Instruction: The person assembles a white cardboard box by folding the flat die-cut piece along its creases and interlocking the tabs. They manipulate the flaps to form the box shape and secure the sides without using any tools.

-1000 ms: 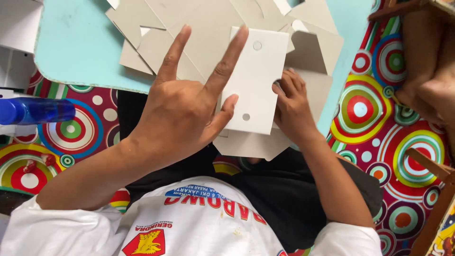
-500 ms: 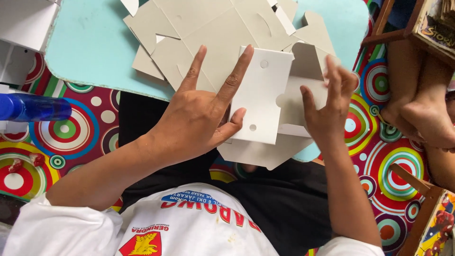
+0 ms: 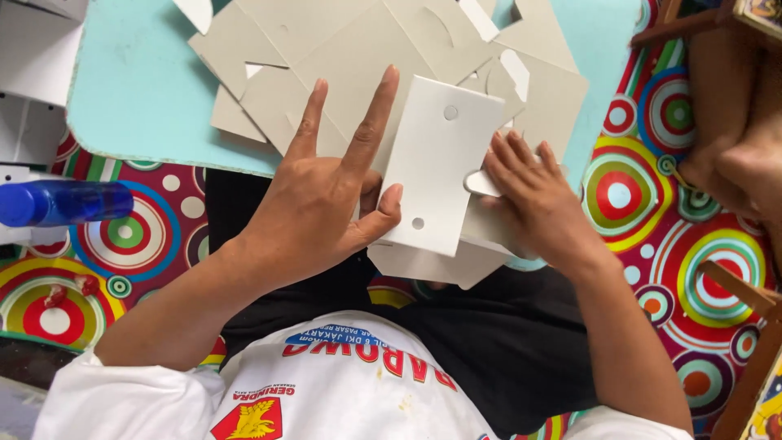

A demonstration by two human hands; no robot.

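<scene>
My left hand (image 3: 318, 220) grips a white die-cut cardboard panel (image 3: 440, 155) with two small round holes. The thumb pinches its lower left edge, and the index and middle fingers stretch up beside it. My right hand (image 3: 533, 208) lies against the panel's right side, fingers pressing on a small rounded tab (image 3: 481, 183). More folded flaps of the same piece (image 3: 432, 265) hang below the panel, over my lap. Behind the panel lies a loose pile of flat grey cardboard blanks (image 3: 350, 57) on a light blue table (image 3: 138, 98).
A blue bottle (image 3: 65, 202) lies at the left on a mat with coloured circles (image 3: 652, 204). White folded boxes (image 3: 32, 49) sit at the top left. Another person's foot (image 3: 749, 163) and wooden furniture legs (image 3: 733, 285) are at the right.
My right hand has moved from the panel's lower edge out to the right and back onto the tab at its right side. The left hand keeps its grip on the panel.
</scene>
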